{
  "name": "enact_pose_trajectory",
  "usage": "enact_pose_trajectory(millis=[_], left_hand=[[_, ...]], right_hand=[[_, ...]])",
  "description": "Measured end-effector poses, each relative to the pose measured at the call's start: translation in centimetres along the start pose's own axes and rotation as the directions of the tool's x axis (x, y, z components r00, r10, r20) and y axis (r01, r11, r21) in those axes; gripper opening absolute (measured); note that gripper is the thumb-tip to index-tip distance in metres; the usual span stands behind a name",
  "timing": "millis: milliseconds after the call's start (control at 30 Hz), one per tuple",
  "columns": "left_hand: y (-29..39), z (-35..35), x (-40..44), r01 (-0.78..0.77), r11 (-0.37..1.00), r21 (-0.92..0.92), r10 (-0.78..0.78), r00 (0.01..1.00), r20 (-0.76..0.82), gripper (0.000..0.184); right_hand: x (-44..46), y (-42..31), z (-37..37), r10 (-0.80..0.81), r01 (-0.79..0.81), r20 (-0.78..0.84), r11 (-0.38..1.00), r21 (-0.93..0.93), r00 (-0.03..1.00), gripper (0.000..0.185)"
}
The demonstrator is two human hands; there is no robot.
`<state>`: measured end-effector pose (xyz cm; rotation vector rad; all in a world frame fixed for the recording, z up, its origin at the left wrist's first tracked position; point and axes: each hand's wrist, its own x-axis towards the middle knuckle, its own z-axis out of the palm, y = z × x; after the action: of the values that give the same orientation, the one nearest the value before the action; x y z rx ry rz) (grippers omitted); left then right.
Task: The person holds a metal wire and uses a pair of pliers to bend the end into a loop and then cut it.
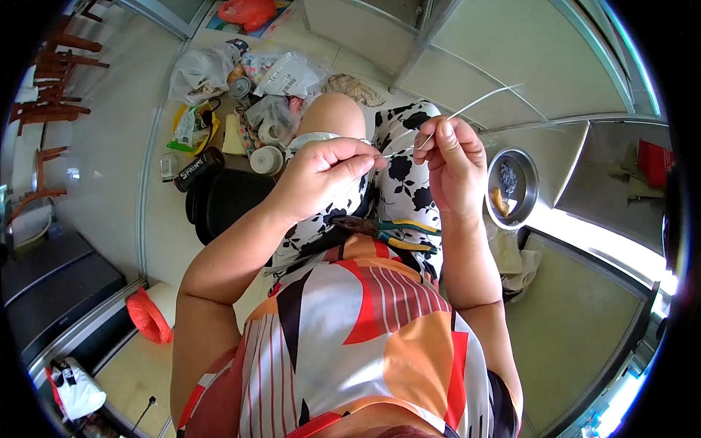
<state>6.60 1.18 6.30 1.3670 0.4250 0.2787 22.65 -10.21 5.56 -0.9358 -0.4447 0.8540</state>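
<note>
A thin whitish length of wire runs between my two hands, above my lap. My left hand pinches one end between thumb and forefinger. The other part sits between the thumb and fingers of my right hand, with a long, slightly curved end sticking out up and to the right. Between the hands the wire looks bent or twisted, though the detail is too small to tell. Green-and-yellow tool handles, like those of pliers, lie across my lap below the hands; the tool's head is hard to make out.
A metal bowl with a dark clump and a yellowish piece stands to the right. Plastic bags, a roll of white tape and a black can crowd the floor at left. Cabinet panels rise ahead.
</note>
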Motion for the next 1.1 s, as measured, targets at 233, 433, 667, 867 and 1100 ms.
enact_pose_trajectory(millis=[233, 433, 667, 867, 1100], left_hand=[[-0.4, 0.3, -0.1, -0.125, 0.985, 0.118, 0.114, 0.989, 0.093, 0.016], [-0.3, 0.0, -0.3, -0.097, 0.994, 0.049, 0.095, 0.995, 0.041, 0.019], [-0.5, 0.2, -0.2, -0.214, 0.975, 0.059, 0.211, 0.976, 0.061, 0.017], [-0.6, -0.3, 0.5, -0.080, 0.982, -0.169, 0.050, 0.984, -0.172, 0.015], [-1.0, 1.0, 0.9, -0.110, 0.990, -0.086, 0.097, 0.984, -0.147, 0.015]], right_hand=[[0.5, -0.1, -1.6, 0.367, -0.372, 0.068, 0.924, 0.092, 0.928, 0.022], [0.1, 0.6, -1.7, 0.490, -0.529, 0.201, 0.771, 0.354, 0.848, 0.023], [-0.5, 0.9, -1.4, 0.511, -0.552, 0.216, 0.725, 0.411, 0.832, 0.022], [-2.7, 2.2, 0.7, 0.341, -0.322, 0.034, 0.844, 0.429, 0.939, 0.020], [-2.6, 1.7, -0.3, 0.084, -0.069, -0.105, 0.988, 0.139, 0.991, 0.017]])
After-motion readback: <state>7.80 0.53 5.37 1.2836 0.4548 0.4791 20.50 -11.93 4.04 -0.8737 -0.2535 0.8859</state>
